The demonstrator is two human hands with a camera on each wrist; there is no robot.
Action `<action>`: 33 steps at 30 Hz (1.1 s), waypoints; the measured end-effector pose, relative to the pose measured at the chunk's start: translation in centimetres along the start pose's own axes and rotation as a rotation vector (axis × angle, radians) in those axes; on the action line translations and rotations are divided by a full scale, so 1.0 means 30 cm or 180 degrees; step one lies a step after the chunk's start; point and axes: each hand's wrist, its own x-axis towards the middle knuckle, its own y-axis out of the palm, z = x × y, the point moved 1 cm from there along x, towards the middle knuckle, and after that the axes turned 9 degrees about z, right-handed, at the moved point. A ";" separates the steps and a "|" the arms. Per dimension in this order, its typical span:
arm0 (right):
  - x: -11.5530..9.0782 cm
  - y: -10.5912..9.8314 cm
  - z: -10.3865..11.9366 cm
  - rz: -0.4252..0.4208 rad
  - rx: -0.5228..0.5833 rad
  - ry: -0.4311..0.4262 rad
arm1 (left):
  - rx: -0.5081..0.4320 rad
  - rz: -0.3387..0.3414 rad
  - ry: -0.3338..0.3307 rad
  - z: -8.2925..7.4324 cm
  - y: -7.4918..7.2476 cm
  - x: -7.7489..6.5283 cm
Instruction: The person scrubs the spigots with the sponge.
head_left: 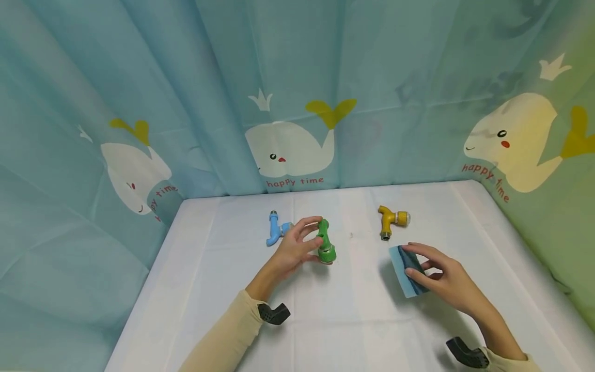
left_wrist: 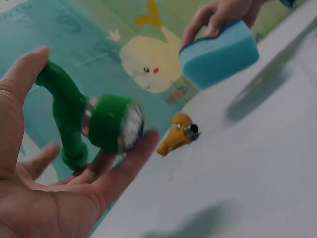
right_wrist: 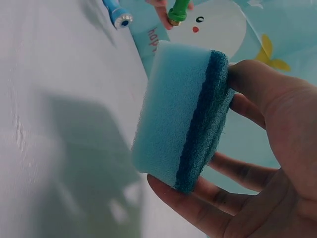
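My left hand [head_left: 294,249] holds a green faucet [head_left: 326,243] above the table, thumb and fingers at its ends. The left wrist view shows the green faucet [left_wrist: 69,111] with its round knob facing the fingertips. On the right, my right hand [head_left: 443,276] pinches a light blue sponge [head_left: 403,274] with a dark blue scouring side. In the right wrist view the sponge [right_wrist: 173,109] is tilted off the table, its shadow below. A blue faucet [head_left: 275,230] lies behind my left hand, partly hidden by it. Beyond the sponge lies a yellow faucet [head_left: 388,219].
A white cloth covers the table [head_left: 344,320]. Blue-green curtains [head_left: 386,93] with whale prints hang behind it and along both sides. Black wrist mounts [head_left: 274,313] sit on both forearms.
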 end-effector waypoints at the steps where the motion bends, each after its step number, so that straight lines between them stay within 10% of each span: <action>1: 0.006 0.004 0.005 -0.0001 0.0011 -0.0018 | -0.0069 0.0019 -0.0002 0.000 0.003 -0.003; 14: 0.209 0.150 0.275 0.0043 0.0289 -0.0886 | -0.0269 0.0427 -0.0015 -0.034 0.073 -0.011; 33: 0.244 0.182 0.269 -0.0212 -0.0323 -0.0873 | 0.0036 0.0218 0.0193 -0.055 0.070 -0.039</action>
